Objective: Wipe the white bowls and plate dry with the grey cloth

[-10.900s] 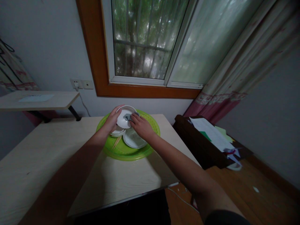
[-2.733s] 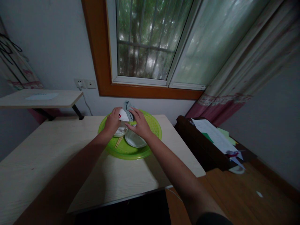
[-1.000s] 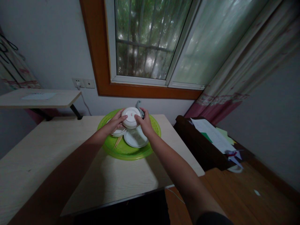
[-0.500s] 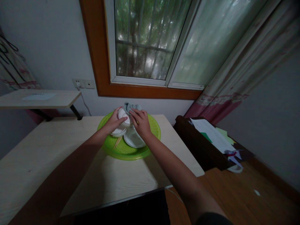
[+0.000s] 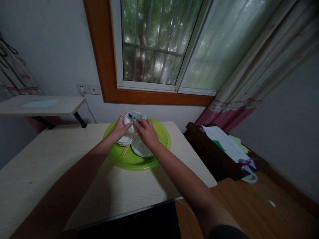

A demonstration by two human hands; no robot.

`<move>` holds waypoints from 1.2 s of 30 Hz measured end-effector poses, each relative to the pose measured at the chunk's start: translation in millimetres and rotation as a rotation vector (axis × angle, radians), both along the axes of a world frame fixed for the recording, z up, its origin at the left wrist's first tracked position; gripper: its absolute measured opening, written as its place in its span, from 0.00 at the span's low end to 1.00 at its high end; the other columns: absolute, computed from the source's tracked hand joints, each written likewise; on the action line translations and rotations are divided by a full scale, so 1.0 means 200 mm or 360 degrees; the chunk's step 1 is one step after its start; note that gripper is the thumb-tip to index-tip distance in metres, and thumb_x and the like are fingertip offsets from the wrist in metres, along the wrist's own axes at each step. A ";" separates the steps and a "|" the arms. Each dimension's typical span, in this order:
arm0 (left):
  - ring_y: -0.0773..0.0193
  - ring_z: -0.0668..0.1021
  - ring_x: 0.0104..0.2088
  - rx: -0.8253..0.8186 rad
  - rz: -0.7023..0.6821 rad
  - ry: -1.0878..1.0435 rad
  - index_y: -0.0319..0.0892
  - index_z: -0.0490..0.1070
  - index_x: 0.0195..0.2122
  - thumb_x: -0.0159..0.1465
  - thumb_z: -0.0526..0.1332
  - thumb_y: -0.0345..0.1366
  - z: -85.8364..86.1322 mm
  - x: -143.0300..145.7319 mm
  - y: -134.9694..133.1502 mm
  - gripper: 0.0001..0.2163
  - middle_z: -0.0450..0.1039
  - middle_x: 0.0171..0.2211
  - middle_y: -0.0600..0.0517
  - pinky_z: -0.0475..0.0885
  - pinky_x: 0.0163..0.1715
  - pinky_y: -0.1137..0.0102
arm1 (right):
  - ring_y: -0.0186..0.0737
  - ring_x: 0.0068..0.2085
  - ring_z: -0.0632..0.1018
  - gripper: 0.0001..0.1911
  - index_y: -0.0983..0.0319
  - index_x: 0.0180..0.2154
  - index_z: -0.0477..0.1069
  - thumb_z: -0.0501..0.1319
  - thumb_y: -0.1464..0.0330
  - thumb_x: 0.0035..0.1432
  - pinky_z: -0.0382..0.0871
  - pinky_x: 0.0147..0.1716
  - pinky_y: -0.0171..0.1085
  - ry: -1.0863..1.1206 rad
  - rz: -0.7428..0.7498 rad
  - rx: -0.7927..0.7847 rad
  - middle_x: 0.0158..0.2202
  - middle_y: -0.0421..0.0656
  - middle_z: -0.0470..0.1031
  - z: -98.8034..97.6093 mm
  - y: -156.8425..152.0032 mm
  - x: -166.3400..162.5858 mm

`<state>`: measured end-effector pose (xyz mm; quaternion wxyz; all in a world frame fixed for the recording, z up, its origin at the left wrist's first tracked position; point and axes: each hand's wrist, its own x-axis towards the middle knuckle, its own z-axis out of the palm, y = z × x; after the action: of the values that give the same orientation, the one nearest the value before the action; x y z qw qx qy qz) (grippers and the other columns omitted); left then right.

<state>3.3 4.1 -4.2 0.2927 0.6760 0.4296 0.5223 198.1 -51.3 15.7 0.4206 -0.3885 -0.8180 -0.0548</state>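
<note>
My left hand grips a white bowl by its left side, thumb toward the front. The bowl's inside faces up and toward me. Pinched in my right hand is a grey-blue cloth, which lies against the bowl's inside and over its rim. Both are above a round green plastic basket. In the basket sit a white dish at the left, a clear-looking pale plate in the middle, and wooden chopsticks near the front. My right hand hides part of the plate.
The basket stands on a pale wooden table against the wall. A raised shelf is at the left. Beyond the table's right edge, papers lie on a dark brown piece of furniture. A window is ahead.
The bowl has turned from showing its outside to showing its open inside. My right hand has moved left with the cloth, which now lies in the bowl.
</note>
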 end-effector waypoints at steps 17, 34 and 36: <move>0.49 0.70 0.65 0.0016 0.0176 0.0008 0.40 0.61 0.65 0.55 0.71 0.39 0.15 -0.03 -0.06 0.36 0.66 0.65 0.39 0.61 0.69 0.54 | 0.45 0.50 0.75 0.13 0.61 0.46 0.81 0.58 0.72 0.68 0.67 0.56 0.43 0.0512 -0.0419 -0.0069 0.46 0.48 0.76 0.05 0.04 0.07; 0.46 0.72 0.61 0.0393 -0.0277 0.1184 0.41 0.56 0.71 0.65 0.64 0.39 0.26 -0.28 -0.21 0.34 0.68 0.61 0.38 0.67 0.63 0.52 | 0.52 0.53 0.81 0.17 0.71 0.49 0.81 0.57 0.71 0.67 0.68 0.55 0.40 -0.1100 -0.0785 -0.0987 0.48 0.62 0.82 0.11 0.04 0.20; 0.47 0.72 0.61 0.0397 -0.0324 0.1256 0.42 0.58 0.71 0.66 0.61 0.37 0.25 -0.28 -0.22 0.31 0.68 0.62 0.38 0.67 0.62 0.51 | 0.54 0.52 0.82 0.18 0.71 0.51 0.80 0.57 0.69 0.67 0.71 0.52 0.40 -0.1125 -0.0831 -0.1062 0.49 0.63 0.81 0.07 0.07 0.21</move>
<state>-52.9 -40.7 45.5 0.0719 0.8932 0.3733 0.2400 241.0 -38.1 29.7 -0.0531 -0.6487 -0.7589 -0.0221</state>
